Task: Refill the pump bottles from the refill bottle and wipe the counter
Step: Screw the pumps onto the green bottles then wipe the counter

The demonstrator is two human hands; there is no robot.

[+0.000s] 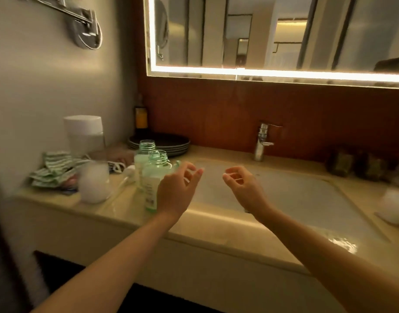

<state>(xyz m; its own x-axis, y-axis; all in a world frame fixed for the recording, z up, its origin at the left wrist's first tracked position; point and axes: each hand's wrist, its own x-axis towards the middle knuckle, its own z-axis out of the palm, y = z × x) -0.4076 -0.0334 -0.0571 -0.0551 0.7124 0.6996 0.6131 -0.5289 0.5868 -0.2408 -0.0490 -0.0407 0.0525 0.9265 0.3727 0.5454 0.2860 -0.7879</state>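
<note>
Two pump bottles stand with open necks at the centre left of the frame, on the table (99, 211) beside the sink (284, 193): the front pump bottle (152, 177) and, close behind it, the rear pump bottle (144, 154). Both look only partly filled with pale green liquid. The left hand (178, 188) hovers just in front of the front bottle and the right hand (241, 184) hovers over the sink; the fingers of both are loosely curled and grasp nothing. Which vessel is the refill bottle I cannot say for sure; the frosted white container (93, 182), to the left of the bottles, seems the likely one. To pour well, I would steady one pump bottle at its body with one hand, bring the refill spout right over the narrow neck, and tilt slowly, because the two bottles stand near the table edge and can tip. A striped cloth (54, 168) lies further left, probably useful for wiping afterwards.
</note>
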